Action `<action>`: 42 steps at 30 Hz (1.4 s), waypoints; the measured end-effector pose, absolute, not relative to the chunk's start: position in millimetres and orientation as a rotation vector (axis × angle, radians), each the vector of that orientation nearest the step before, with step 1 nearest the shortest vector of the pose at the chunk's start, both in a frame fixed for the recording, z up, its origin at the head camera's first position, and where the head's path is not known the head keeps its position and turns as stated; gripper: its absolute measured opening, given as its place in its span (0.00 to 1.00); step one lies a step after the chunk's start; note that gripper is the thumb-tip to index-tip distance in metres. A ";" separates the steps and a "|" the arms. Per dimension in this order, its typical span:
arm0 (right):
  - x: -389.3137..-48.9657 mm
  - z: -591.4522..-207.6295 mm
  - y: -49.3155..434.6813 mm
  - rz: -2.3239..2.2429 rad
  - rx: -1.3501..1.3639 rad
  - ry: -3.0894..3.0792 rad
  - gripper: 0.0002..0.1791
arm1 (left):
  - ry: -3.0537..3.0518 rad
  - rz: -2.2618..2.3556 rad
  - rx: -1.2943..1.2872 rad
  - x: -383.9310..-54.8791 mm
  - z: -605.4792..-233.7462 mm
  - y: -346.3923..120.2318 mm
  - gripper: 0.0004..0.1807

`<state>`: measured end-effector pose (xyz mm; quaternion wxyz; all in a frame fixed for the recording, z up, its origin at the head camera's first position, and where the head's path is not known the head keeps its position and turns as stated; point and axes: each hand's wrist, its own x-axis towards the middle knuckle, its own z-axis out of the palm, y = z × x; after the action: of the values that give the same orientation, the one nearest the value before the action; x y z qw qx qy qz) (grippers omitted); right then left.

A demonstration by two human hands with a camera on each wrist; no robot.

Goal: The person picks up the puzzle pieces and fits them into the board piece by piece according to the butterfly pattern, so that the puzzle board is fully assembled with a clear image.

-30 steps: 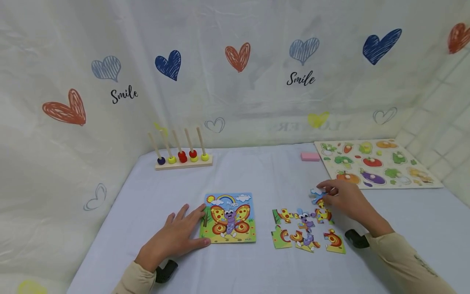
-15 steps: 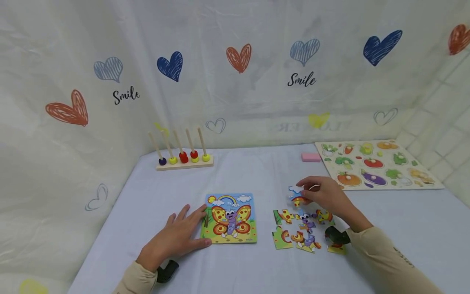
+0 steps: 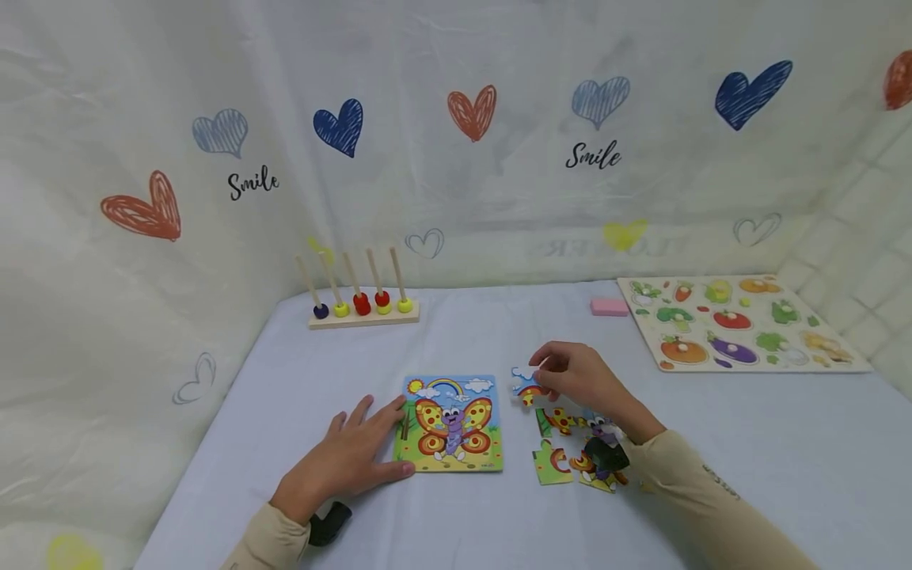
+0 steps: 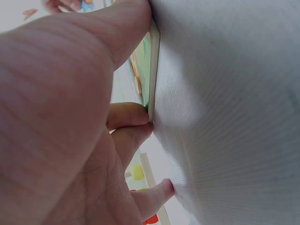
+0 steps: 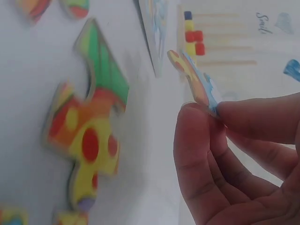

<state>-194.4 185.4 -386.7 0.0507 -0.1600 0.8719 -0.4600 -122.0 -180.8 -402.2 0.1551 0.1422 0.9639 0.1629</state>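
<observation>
"Smile" twice in black script on the heart-printed backdrop cloth (image 3: 456, 190)

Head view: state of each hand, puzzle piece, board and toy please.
left hand: flat, fingers against butterfly board edge
right hand: pinches puzzle piece, lifted off table
loose pieces: flat, unassembled
peg rack: upright, beads at base
vegetable puzzle: flat, pieces seated
pink block: lying flat

Right hand (image 3: 580, 380) and sleeve hide part of loose puzzle pieces (image 3: 563, 463); right wrist view blurred.
</observation>
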 end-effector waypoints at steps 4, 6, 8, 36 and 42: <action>-197.8 -387.7 169.6 -1.399 -0.506 2.628 0.10 | 2.770 0.465 0.426 -121.5 -400.4 -181.0 0.50; -199.5 -388.6 161.5 -1.401 -0.505 2.615 0.10 | 2.773 0.470 0.435 -121.2 -399.5 -181.0 0.49; -201.0 -389.7 154.0 -1.393 -0.503 2.602 0.10 | 2.775 0.472 0.440 -121.0 -399.0 -181.2 0.49; -216.4 -396.1 107.2 -1.238 -0.525 2.610 0.06 | 2.771 0.438 0.426 -121.7 -400.6 -179.6 0.49; -219.5 -396.3 102.3 -1.203 -0.525 2.648 0.04 | 2.778 0.424 0.435 -121.6 -399.4 -179.8 0.48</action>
<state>-219.5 102.3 -396.3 0.0930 -0.1769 0.8920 -0.4054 -121.6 -179.8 -399.4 0.1486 0.1512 0.9661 0.1476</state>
